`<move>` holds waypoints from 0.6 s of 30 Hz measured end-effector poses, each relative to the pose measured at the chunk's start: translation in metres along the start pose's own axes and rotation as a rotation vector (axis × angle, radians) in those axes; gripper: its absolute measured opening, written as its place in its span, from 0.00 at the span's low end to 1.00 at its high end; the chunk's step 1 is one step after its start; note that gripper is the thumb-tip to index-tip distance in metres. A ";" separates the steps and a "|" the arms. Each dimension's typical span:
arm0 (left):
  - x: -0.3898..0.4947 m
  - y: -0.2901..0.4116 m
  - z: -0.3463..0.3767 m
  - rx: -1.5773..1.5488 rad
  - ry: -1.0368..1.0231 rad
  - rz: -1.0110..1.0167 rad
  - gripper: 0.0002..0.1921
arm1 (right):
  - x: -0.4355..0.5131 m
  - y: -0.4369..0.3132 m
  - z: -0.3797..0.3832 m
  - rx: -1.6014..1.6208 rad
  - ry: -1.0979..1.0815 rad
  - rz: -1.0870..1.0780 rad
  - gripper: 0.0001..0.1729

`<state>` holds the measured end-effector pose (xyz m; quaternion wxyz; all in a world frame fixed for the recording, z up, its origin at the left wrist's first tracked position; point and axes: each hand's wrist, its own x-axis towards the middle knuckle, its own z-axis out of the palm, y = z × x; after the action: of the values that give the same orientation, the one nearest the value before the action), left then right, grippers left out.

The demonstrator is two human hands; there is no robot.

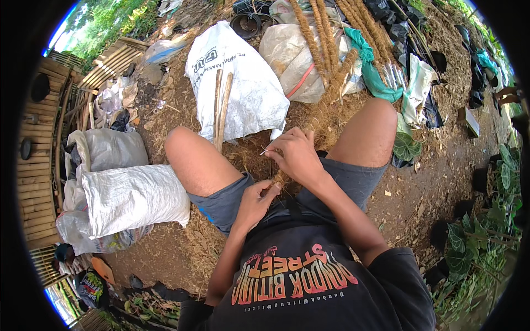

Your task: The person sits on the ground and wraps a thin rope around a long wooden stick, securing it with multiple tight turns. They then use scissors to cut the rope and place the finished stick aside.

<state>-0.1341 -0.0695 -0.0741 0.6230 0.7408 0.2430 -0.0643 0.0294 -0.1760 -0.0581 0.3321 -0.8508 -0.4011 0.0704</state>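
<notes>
Between the knees, my left hand (256, 202) pinches the end of a brown coir-wrapped pole (281, 178) with thumb and forefinger. My right hand (296, 155), a little above and to the right, holds a thin pale cord (271, 165) that runs down to my left fingertips. A short white end sticks out past the right fingers. Loose coconut fibre (325, 124) lies just beyond my right hand. Part of the coir pole is hidden behind my right hand and wrist.
A white woven sack (236, 95) with two wooden sticks (223, 109) stands ahead. Finished coir poles (323, 37) lean on a stuffed sack (285, 53). More filled sacks (136, 198) lie at the left by a bamboo wall (41, 165). Potted plants (459, 248) line the right.
</notes>
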 end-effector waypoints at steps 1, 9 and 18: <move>0.000 0.000 0.000 -0.004 0.000 -0.021 0.16 | 0.002 0.000 0.001 -0.007 -0.040 0.000 0.09; 0.005 -0.009 -0.004 0.041 0.033 0.047 0.15 | 0.023 -0.004 0.003 0.073 -0.152 -0.021 0.09; 0.010 -0.011 0.001 -0.327 0.031 0.009 0.14 | -0.023 -0.024 -0.009 0.215 0.145 -0.033 0.08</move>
<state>-0.1305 -0.0661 -0.0880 0.7318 0.6314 0.2563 -0.0095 0.0026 -0.1862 -0.0396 0.4505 -0.8065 -0.3802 0.0459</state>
